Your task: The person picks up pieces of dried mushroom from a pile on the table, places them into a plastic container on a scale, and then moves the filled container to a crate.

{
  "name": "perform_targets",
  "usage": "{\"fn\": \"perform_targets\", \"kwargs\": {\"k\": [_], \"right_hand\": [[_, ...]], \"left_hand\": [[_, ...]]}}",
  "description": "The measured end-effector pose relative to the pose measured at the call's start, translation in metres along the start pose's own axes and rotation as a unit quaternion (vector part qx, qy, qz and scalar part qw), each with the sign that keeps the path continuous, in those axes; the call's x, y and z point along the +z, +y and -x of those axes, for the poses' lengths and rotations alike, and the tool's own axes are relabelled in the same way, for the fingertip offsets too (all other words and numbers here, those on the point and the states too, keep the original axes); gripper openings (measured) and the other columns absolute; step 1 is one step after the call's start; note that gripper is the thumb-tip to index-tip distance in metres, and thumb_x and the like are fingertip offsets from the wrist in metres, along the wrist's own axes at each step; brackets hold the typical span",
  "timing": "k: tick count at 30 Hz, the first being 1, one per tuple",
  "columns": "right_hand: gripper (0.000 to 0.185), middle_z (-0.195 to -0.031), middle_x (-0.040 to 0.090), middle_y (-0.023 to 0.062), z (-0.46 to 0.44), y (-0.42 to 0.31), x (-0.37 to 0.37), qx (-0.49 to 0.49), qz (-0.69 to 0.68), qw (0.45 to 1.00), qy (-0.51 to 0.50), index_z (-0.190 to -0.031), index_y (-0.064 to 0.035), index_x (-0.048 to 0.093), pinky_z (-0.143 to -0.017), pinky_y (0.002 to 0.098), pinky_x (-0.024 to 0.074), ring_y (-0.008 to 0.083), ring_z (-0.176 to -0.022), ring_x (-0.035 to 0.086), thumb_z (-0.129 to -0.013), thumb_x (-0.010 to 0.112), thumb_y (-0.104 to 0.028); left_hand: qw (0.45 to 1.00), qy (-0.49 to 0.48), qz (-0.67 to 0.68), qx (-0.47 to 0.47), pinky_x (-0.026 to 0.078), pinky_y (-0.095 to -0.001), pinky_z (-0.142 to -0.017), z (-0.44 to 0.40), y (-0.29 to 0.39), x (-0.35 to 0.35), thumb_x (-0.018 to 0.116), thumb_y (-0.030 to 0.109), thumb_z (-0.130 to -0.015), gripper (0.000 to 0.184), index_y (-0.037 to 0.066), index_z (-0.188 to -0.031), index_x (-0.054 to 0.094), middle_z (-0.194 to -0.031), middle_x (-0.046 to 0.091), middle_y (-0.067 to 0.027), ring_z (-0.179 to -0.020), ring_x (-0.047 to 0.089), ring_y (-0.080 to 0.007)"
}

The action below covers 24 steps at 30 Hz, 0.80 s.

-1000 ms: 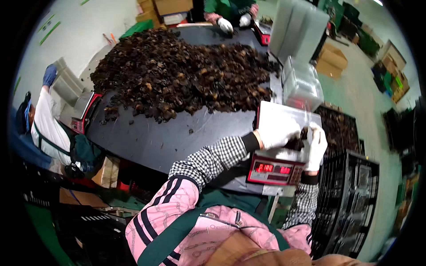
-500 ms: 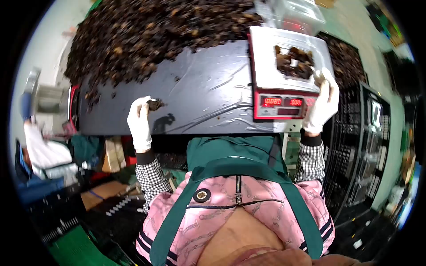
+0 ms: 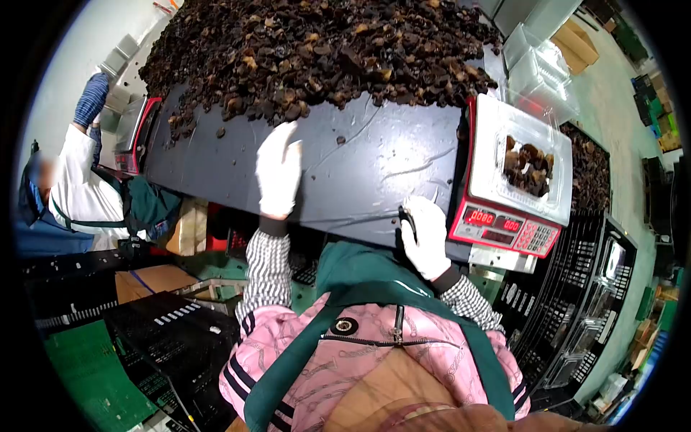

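Note:
A large heap of dark brown wood ear mushrooms covers the back of the dark table. My left hand, in a white glove, reaches to the heap's front edge with fingers stretched and thumb apart; nothing shows in it. Near the table's front edge, my gloved right hand is closed, pinching a small dark piece, apparently a wood ear mushroom. Just right of that hand is a red and silver digital scale with lit red digits. On its pan sits a clear plastic tray holding several mushroom pieces.
Stacked clear plastic boxes stand behind the scale, near a cardboard box. Black crates line the right side, one with more mushrooms. At left, another person in a white sleeve is beside a second red scale.
My right hand has left the scale's pan and moved left to the table's front edge, now pinching a dark piece. My left hand no longer holds its mushroom piece and has moved towards the heap.

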State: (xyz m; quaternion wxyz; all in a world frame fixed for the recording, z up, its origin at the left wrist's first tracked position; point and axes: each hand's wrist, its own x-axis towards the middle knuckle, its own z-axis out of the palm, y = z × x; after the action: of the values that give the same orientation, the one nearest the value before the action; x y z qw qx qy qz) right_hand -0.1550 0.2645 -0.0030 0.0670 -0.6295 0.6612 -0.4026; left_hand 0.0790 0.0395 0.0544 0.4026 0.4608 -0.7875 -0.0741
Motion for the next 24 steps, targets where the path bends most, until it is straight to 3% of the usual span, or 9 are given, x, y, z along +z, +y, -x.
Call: {"fn": "perform_targets", "kwargs": {"k": [3,5,7,9,11,13,18,22,24], "right_hand": [[0.048,-0.129,0.060,0.0199,0.013,0.011,0.004,0.019,0.078,0.997,-0.014,-0.132,-0.0011,0.060,-0.109,0.0517,0.0378,0.0395,-0.125,0.053,-0.086,0.067,-0.013],[0.049,-0.129,0.059,0.0202,0.010,0.011,0.005,0.004,0.083,0.996,-0.028,-0.130,0.0001,0.061,-0.109,0.0521,0.0380,0.0393,-0.125,0.053,-0.084,0.069,-0.013],[0.049,-0.128,0.060,0.0198,0.011,0.012,0.006,0.002,0.080,0.996,-0.024,-0.128,-0.0003,0.062,-0.108,0.0522,0.0389,0.0390,-0.123,0.054,-0.081,0.071,-0.014],[0.049,-0.126,0.060,0.0185,0.010,0.009,0.003,0.014,0.078,0.997,-0.016,-0.125,-0.0007,0.063,-0.106,0.0516,0.0400,0.0380,-0.121,0.055,-0.079,0.072,-0.014],[0.049,-0.124,0.061,0.0174,0.009,0.009,0.003,0.023,0.085,0.996,-0.022,-0.124,-0.0009,0.064,-0.105,0.0507,0.0406,0.0368,-0.120,0.056,-0.077,0.073,-0.013],[0.049,-0.123,0.060,0.0159,0.009,0.010,0.004,0.018,0.093,0.995,-0.011,-0.122,-0.0022,0.065,-0.105,0.0502,0.0408,0.0350,-0.121,0.056,-0.076,0.074,-0.013],[0.047,-0.123,0.060,0.0146,0.007,0.011,0.004,0.024,0.093,0.995,-0.028,-0.121,-0.0031,0.066,-0.106,0.0502,0.0395,0.0331,-0.122,0.054,-0.076,0.075,-0.013],[0.046,-0.123,0.060,0.0140,0.008,0.011,0.004,0.025,0.094,0.995,-0.029,-0.120,-0.0040,0.066,-0.106,0.0503,0.0390,0.0331,-0.123,0.054,-0.076,0.074,-0.012],[0.046,-0.123,0.060,0.0137,0.010,0.012,0.006,0.024,0.097,0.995,-0.020,-0.120,-0.0044,0.066,-0.106,0.0503,0.0391,0.0330,-0.123,0.054,-0.075,0.074,-0.012]], "left_hand": [[0.990,-0.039,0.056,0.127,0.047,-0.0412,-0.105,-0.075,0.025,0.089,0.072,0.021,-0.090,0.038,0.008,-0.125,0.069,-0.130,0.067,-0.0175,-0.120,0.062,-0.0334],[0.985,-0.057,0.022,0.163,0.044,-0.0470,-0.107,-0.125,0.039,0.151,0.075,0.033,-0.088,0.047,0.011,-0.129,0.068,-0.137,0.061,-0.0208,-0.126,0.056,-0.0395],[0.983,-0.061,-0.054,0.167,0.038,-0.0524,-0.110,-0.170,0.050,0.207,0.073,0.044,-0.087,0.054,0.016,-0.133,0.065,-0.147,0.051,-0.0232,-0.134,0.046,-0.0453],[0.976,-0.129,-0.098,0.146,0.030,-0.0612,-0.113,-0.216,0.067,0.238,0.067,0.058,-0.088,0.063,0.020,-0.137,0.063,-0.156,0.041,-0.0227,-0.140,0.035,-0.0503],[0.967,-0.208,-0.119,0.086,0.026,-0.0639,-0.114,-0.244,0.083,0.254,0.061,0.066,-0.088,0.068,0.020,-0.137,0.063,-0.157,0.039,-0.0218,-0.141,0.035,-0.0509],[0.936,-0.325,-0.126,0.044,0.024,-0.0659,-0.114,-0.250,0.093,0.260,0.052,0.076,-0.087,0.075,0.021,-0.137,0.063,-0.145,0.051,-0.0212,-0.138,0.039,-0.0483],[0.928,-0.288,-0.150,0.184,0.032,-0.0576,-0.106,-0.189,0.114,0.256,0.062,0.070,-0.083,0.061,0.017,-0.110,0.075,-0.114,0.064,-0.0147,-0.116,0.051,-0.0363],[0.925,-0.278,-0.128,0.225,0.034,-0.0538,-0.104,-0.143,0.116,0.231,0.068,0.051,-0.083,0.044,0.015,-0.107,0.075,-0.112,0.057,-0.0134,-0.114,0.049,-0.0350],[0.921,-0.279,-0.119,0.243,0.034,-0.0543,-0.104,-0.130,0.116,0.217,0.068,0.049,-0.083,0.042,0.014,-0.106,0.075,-0.112,0.057,-0.0138,-0.114,0.048,-0.0354]]}}
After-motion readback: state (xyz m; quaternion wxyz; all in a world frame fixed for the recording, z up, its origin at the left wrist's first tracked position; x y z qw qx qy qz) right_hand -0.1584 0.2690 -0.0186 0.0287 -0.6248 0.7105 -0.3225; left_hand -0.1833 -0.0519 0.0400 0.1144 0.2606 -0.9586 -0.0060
